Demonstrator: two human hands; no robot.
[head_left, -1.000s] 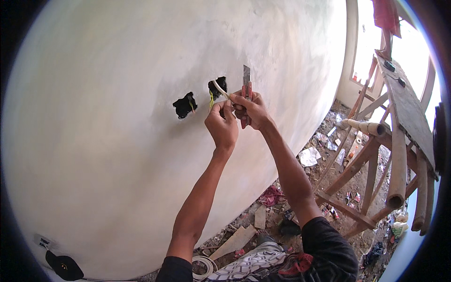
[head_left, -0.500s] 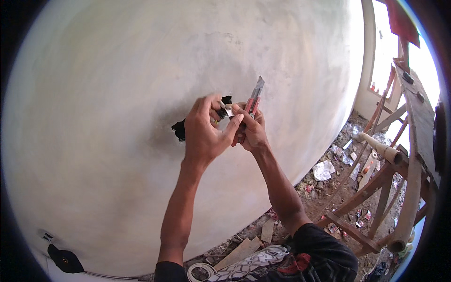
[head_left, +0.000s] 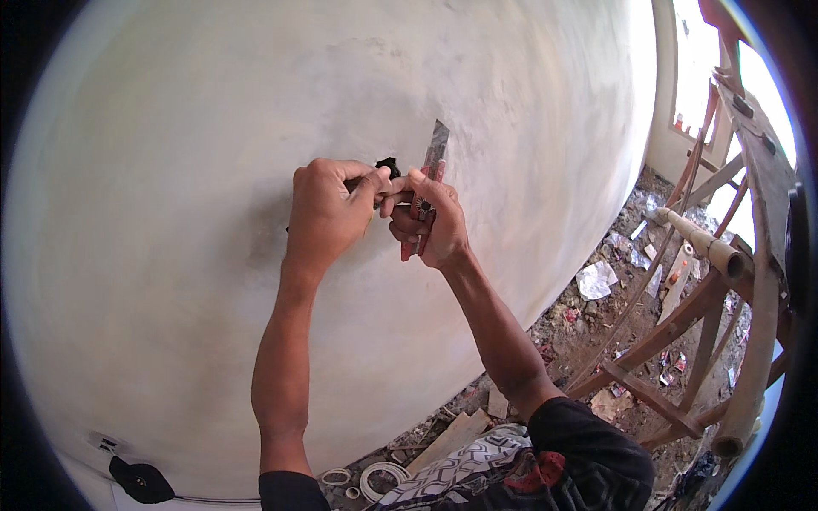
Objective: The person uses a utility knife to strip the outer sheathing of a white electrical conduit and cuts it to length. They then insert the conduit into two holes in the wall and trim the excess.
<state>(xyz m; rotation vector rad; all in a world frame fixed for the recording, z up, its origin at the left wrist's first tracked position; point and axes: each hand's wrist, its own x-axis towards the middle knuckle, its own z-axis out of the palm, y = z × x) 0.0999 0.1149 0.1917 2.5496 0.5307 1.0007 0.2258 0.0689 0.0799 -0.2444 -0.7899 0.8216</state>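
Note:
My left hand [head_left: 331, 213] is pinched at an opening [head_left: 387, 166] in the plastered wall [head_left: 170, 213], on what appears to be a cable end, mostly hidden by my fingers. My right hand [head_left: 439, 223] is wrapped round a red utility knife [head_left: 436, 146], its blade pointing up, and its fingertips meet those of my left hand. A thin yellow wire hangs below my fingers. The second opening, further left, is almost wholly covered by my left hand.
Rough wooden scaffolding [head_left: 707, 324] with a plank [head_left: 758, 170] and a bamboo pole [head_left: 694, 238] stands at the right. Rubble and scraps [head_left: 596, 281] litter the floor. Cable coils [head_left: 383, 481] lie below me. A black cap-like object [head_left: 141, 481] sits low at left, by a small wall box.
The white cable, visible a second ago, is now covered by my fingers. My left hand rose and shifted left, its fingers closing. My right hand still grips the knife.

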